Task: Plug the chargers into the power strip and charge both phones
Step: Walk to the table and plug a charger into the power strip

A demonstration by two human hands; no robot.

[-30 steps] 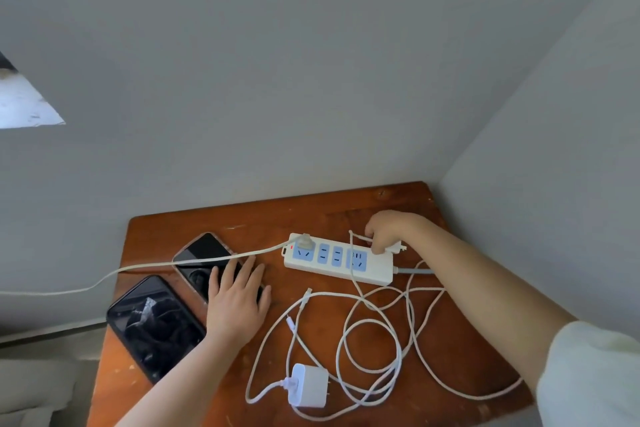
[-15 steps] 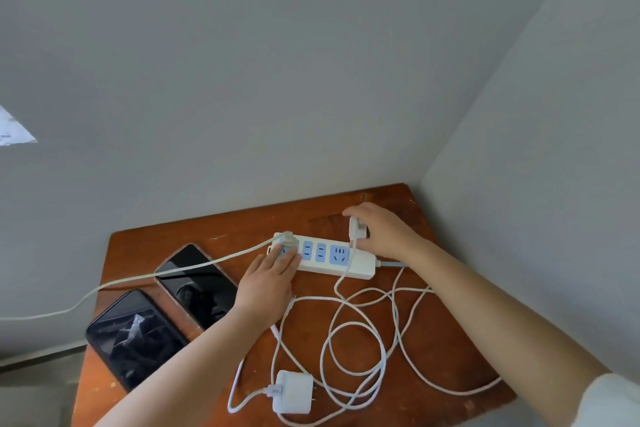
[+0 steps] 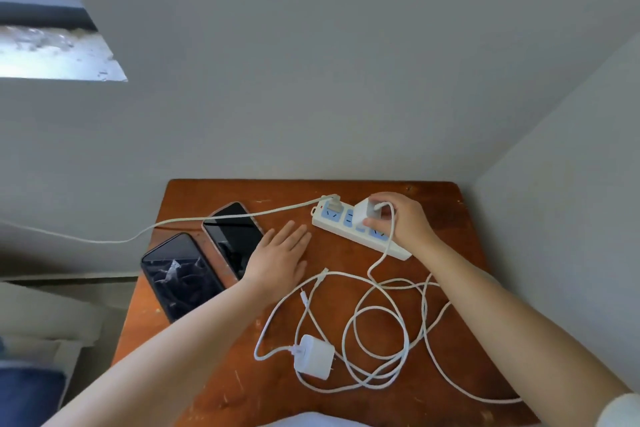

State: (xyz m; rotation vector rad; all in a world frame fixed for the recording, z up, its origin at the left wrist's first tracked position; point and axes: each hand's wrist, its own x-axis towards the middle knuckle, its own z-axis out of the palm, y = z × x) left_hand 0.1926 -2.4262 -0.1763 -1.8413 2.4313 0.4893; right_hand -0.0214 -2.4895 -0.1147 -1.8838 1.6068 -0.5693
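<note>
A white power strip (image 3: 393,246) with blue sockets lies at the back of the wooden table (image 3: 346,191). My right hand (image 3: 401,218) grips a white charger (image 3: 363,213) and holds it on the strip's middle sockets. My left hand (image 3: 278,256) lies flat and open on the table, left of the strip. A second white charger (image 3: 313,357) lies loose near the front among coiled white cables (image 3: 377,340). Two dark phones lie at the left: one with a cracked screen (image 3: 180,274), the other (image 3: 232,236) partly under my left hand.
A plug with a thick white cord (image 3: 332,206) sits in the strip's leftmost socket, and its cord runs off to the left over the phones. Grey walls close in behind and to the right of the table. A window sill (image 3: 55,52) shows at the upper left.
My right hand has brought the charger from the strip's right end onto its middle sockets. My left hand has come off the strip's left end and lies flat beside the phones.
</note>
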